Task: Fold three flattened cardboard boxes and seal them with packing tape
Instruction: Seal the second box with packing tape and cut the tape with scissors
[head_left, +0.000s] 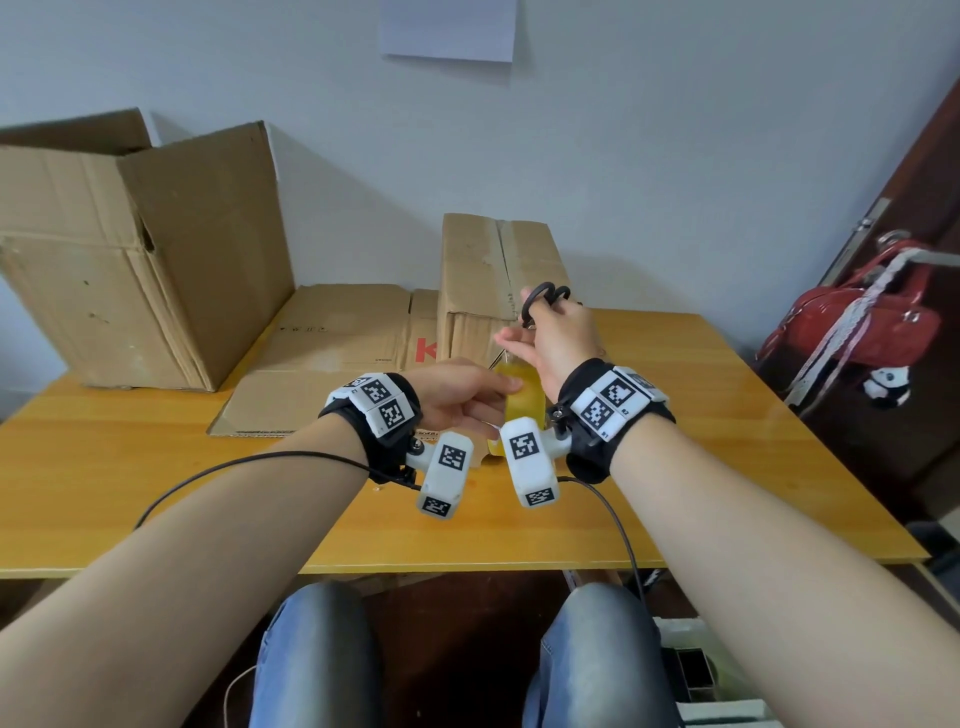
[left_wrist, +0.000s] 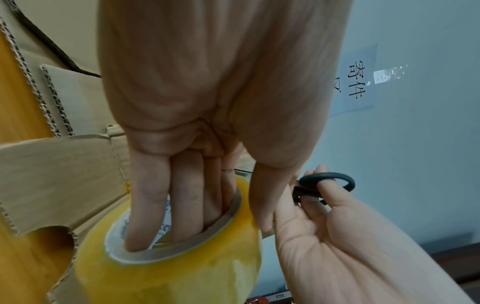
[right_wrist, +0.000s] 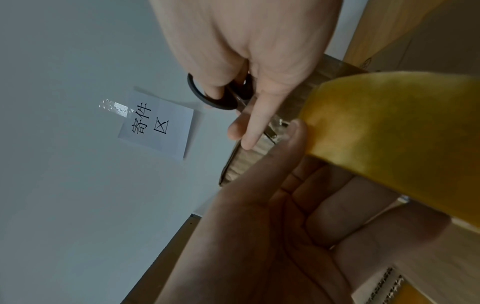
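My left hand holds a yellow roll of packing tape above the table, with several fingers pushed into its core and the thumb on the outside of the tape roll. My right hand grips black-handled scissors, its fingers through the scissor loops, right beside the roll. The scissor blades point down toward the tape and are mostly hidden. A folded cardboard box stands behind my hands. A flattened box lies on the table to its left.
A large open cardboard box stands at the back left of the wooden table. A red bag hangs at the right by a dark door. A paper note is taped to the wall. Cables trail from both wrists.
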